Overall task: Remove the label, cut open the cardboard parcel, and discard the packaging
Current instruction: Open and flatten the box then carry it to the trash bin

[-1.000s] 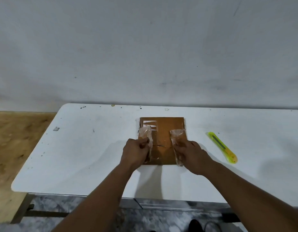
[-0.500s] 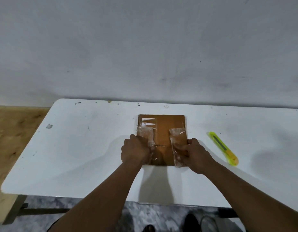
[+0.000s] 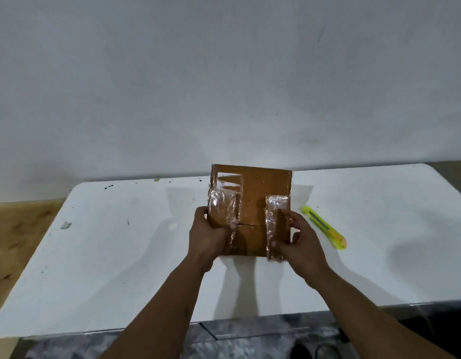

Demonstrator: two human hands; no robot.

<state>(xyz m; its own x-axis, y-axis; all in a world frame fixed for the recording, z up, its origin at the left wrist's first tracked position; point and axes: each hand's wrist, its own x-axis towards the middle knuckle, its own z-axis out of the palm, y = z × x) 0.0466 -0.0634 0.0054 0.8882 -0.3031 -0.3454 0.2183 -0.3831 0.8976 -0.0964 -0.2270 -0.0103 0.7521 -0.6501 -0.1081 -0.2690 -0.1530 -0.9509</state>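
At table (image 3: 120, 255) centre, the cardboard parcel (image 3: 252, 203) stands tilted up, long axis toward twelve o'clock. Left hand (image 3: 207, 235) grips its nine o'clock edge; right hand (image 3: 298, 242) pinches the three o'clock tape. The utility knife (image 3: 323, 230) lies nearest the right hand.

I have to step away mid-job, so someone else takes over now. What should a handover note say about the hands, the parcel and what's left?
Left hand grips the parcel's left edge; right hand grips its right edge, fingers on the clear tape.
Parcel is held up, tilted toward the camera, above the white table.
Yellow cutter lies on the table right of the parcel, untouched.
Done: tape partly peeled in two crumpled strips; a slit shows across the middle.
Left: open the parcel fully, discard packaging. No label visible on this face.
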